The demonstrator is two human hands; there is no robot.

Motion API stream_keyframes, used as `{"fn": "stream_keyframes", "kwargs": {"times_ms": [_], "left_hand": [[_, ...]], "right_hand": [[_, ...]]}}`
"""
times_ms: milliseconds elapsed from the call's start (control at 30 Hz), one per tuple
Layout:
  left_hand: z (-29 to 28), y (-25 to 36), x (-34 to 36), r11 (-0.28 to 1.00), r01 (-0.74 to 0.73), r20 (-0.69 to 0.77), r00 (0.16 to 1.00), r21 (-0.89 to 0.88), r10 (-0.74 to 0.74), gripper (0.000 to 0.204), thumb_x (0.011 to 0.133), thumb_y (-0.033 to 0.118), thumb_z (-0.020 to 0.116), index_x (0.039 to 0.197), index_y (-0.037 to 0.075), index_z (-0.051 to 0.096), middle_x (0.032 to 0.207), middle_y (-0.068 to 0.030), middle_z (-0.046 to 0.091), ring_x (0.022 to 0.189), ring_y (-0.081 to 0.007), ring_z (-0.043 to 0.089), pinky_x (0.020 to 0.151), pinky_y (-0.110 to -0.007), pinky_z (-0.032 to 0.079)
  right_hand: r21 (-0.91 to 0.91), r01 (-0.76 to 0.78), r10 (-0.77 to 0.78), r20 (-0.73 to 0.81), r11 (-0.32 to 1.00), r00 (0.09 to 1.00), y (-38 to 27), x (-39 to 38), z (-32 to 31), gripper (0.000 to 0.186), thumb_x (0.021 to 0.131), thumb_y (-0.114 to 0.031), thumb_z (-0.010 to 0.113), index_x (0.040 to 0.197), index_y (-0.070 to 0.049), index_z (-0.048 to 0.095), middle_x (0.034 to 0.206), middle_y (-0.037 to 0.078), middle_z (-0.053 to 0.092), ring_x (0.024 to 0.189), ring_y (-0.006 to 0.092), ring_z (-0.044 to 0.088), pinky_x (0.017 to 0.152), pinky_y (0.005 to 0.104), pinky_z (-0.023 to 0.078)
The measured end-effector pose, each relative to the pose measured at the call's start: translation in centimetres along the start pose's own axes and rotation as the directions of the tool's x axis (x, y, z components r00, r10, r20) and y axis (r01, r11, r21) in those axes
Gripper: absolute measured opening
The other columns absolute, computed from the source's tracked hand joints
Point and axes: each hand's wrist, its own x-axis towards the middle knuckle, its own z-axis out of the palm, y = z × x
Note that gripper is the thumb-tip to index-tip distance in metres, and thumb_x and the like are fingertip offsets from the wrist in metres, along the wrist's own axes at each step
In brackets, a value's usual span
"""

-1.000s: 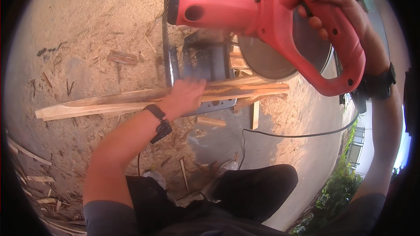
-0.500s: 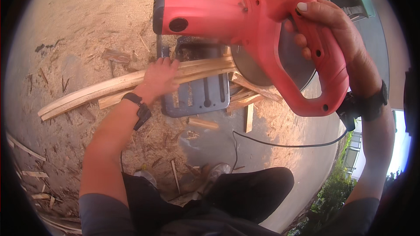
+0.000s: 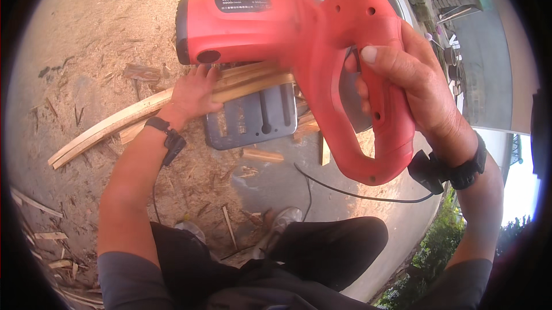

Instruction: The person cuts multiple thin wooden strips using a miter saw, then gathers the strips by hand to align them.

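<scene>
My right hand (image 3: 402, 80) is wrapped round the rear handle of a red miter saw (image 3: 253, 28), thumb on the upper side. The saw's motor and body hang above a dark grey slotted metal base (image 3: 241, 129). Part of the round blade (image 3: 351, 97) shows through the handle loop; the rest is hidden. My left hand (image 3: 192, 94) presses on long wooden strips (image 3: 115, 119) lying together across the base, fingers curled over them beside the motor. Where the strips meet the blade is covered by the saw body. A black band is on each wrist.
Sawdust and bark bits cover the ground. A short wood offcut (image 3: 263, 155) lies before the base, and more wood pieces (image 3: 307, 127) lie right of it. A black cord (image 3: 368, 196) runs from the saw's side along the ground. My shoes (image 3: 286, 218) stand close by. Scrap strips (image 3: 35, 202) lie at left.
The saw's body has come left and its handle has swung lower, toward me, with my right hand on it. My left hand has shifted slightly left, still on the wooden strips.
</scene>
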Motion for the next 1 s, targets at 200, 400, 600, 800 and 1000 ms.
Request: {"fn": "stream_keyframes", "kwargs": {"times_ms": [200,400,600,800,1000], "left_hand": [[0.7,0.0,0.1,0.998,-0.054,-0.051,0.997,0.034,0.056,0.051,0.068,0.037,0.069,0.114,0.018,0.064,0.092,-0.0071,0.071,0.090,-0.0237,0.069,0.076,-0.044,0.054],[-1.5,-0.7,-2.2,0.994,0.016,0.047,0.999,0.105,-0.021,0.085,0.061,0.042,0.079,0.136,0.014,0.050,0.117,-0.0140,0.057,0.111,-0.0306,0.056,0.089,-0.043,0.047],[-2.5,-2.9,-4.9,0.979,0.054,0.053,0.996,0.196,-0.065,0.092,0.064,0.025,0.076,0.146,0.017,0.036,0.113,-0.0156,0.053,0.108,-0.0331,0.054,0.086,-0.046,0.044],[-1.2,-3.8,-5.5,0.987,0.002,0.007,1.000,0.159,-0.004,0.098,0.056,0.020,0.079,0.145,0.016,0.036,0.104,-0.0159,0.052,0.099,-0.0351,0.054,0.084,-0.046,0.046],[-1.2,0.6,-8.2,0.980,-0.195,0.178,0.967,0.042,0.185,0.104,0.050,0.028,0.086,0.142,0.011,0.040,0.104,-0.0175,0.052,0.095,-0.0355,0.055,0.085,-0.047,0.047]], "right_hand": [[0.138,0.091,-0.085,-0.049,0.986,0.995,5.8,-1.9,3.1,0.055,0.085,-0.016,0.064,0.130,0.000,0.036,0.093,0.012,0.058,0.062,0.0177,0.061,0.052,0.0311,0.054],[0.140,0.047,-0.050,0.021,0.989,0.999,4.5,-1.7,3.1,0.049,0.087,-0.016,0.062,0.127,0.001,0.041,0.093,0.010,0.061,0.065,0.0169,0.062,0.058,0.0292,0.053],[0.114,-0.059,0.049,0.082,0.992,0.995,-3.2,3.0,-3.9,0.031,0.092,-0.025,0.059,0.105,0.004,0.060,0.080,0.006,0.065,0.058,0.0096,0.062,0.054,0.0206,0.054],[0.092,0.185,-0.203,0.264,0.978,0.943,-8.0,5.0,-5.3,0.027,0.093,-0.019,0.057,0.107,0.004,0.064,0.092,0.012,0.068,0.079,0.0159,0.065,0.077,0.0247,0.053],[0.018,0.280,-0.267,0.369,0.960,0.890,-7.0,5.9,-6.0,0.022,0.090,-0.012,0.054,0.103,0.001,0.066,0.099,0.013,0.069,0.087,0.0181,0.066,0.087,0.0261,0.051]]}}
